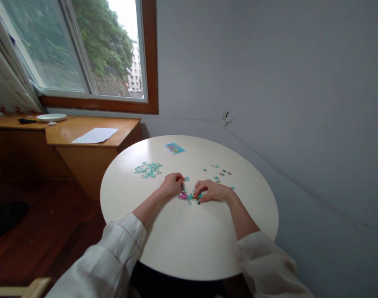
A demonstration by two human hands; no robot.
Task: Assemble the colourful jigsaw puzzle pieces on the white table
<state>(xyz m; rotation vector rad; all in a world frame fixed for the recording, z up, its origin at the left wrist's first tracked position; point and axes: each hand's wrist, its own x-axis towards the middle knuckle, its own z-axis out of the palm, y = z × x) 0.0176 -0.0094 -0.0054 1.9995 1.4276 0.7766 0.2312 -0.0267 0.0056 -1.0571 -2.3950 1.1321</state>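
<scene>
A partly joined cluster of jigsaw pieces (183, 196), pink, teal and yellow, lies on the round white table (182, 240). My left hand (172, 184) is at the cluster's upper left, its fingers pinched at a small puzzle piece along that edge. At the right side, my right hand (212, 191) bends its thumb and fingers round a puzzle piece of the cluster, partly covering it. A loose teal piece (186, 179) lies between the hands, just above the cluster.
A pile of teal pieces (148, 170) lies to the left, and several scattered pieces (223, 171) lie to the right. Farther back is a colourful picture card (175, 148). A wooden desk (126, 134) with a paper sheet (95, 135) stands beyond the table at left.
</scene>
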